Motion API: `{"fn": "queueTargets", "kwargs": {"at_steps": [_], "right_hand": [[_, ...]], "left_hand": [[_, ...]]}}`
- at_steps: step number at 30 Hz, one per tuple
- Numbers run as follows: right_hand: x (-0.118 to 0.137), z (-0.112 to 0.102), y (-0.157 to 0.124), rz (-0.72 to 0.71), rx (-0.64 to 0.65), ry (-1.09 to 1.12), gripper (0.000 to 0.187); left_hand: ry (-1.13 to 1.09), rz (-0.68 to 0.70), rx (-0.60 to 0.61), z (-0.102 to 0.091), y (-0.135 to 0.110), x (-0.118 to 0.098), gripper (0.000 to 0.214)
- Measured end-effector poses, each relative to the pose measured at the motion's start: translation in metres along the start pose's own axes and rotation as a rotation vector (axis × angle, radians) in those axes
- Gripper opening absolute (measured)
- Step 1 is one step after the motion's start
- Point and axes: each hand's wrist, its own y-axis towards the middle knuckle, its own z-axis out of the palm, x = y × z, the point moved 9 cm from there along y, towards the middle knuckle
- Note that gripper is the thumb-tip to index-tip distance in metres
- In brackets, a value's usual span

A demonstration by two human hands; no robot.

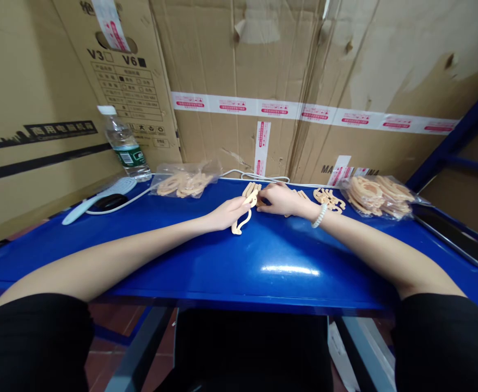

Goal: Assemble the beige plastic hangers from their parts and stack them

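Observation:
My left hand (226,213) is closed around a cream-coloured curved piece (244,221), whose slim hooked end hangs below the fingers. Right beside it, my right hand (280,199) has its fingers bent inward near the top of that piece. What the right fingertips hold, if anything, is hidden. Several similar cream pieces (251,188) lie in a row just behind my hands. More slim pieces (302,194) show partly behind my right hand, and a small heap of short curved pieces (329,199) lies past the wrist.
Clear bags of cream parts lie on the blue table (222,272): a left bag (185,182) and a right bag (375,195). At left are a water bottle (127,147), a light-blue hairbrush (100,198) and a black mouse (111,202). A dark tablet (459,234) lies far right. Cardboard (231,65) stands behind.

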Motion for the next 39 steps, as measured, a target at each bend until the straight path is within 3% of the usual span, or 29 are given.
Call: {"fn": "queueTargets", "kwargs": {"at_steps": [7, 11, 15, 18, 21, 25, 29, 33, 39], "right_hand": [[-0.009, 0.006, 0.017, 0.145, -0.071, 0.007, 0.019], [-0.008, -0.012, 0.001, 0.161, -0.165, 0.064, 0.021], [0.001, -0.049, -0.045, 0.114, -0.379, 0.505, 0.026], [0.011, -0.056, -0.076, 0.106, -0.410, 0.832, 0.036], [0.018, -0.041, -0.089, 0.124, -0.338, 1.113, 0.036], [0.011, -0.015, -0.090, 0.217, -0.263, 1.401, 0.051], [0.010, 0.002, -0.090, 0.280, -0.154, 1.503, 0.052], [0.008, 0.003, -0.095, 0.335, -0.166, 1.554, 0.049], [0.008, 0.005, -0.106, 0.443, -0.147, 1.598, 0.029]], "left_hand": [[-0.028, 0.038, -0.015, -0.002, 0.001, -0.002, 0.047], [-0.028, 0.141, -0.177, -0.018, -0.006, -0.020, 0.041], [-0.078, 0.145, -0.296, -0.024, -0.014, -0.044, 0.038], [-0.278, 0.136, -0.230, -0.005, -0.014, -0.064, 0.039], [-0.556, 0.105, -0.117, 0.020, -0.008, -0.075, 0.046], [-0.657, 0.043, -0.185, 0.023, -0.005, -0.067, 0.052], [-0.593, 0.036, -0.210, 0.021, -0.008, -0.057, 0.040], [-0.577, -0.006, -0.228, 0.026, -0.013, -0.054, 0.037], [-0.542, 0.001, -0.350, 0.019, -0.016, -0.054, 0.035]]}}
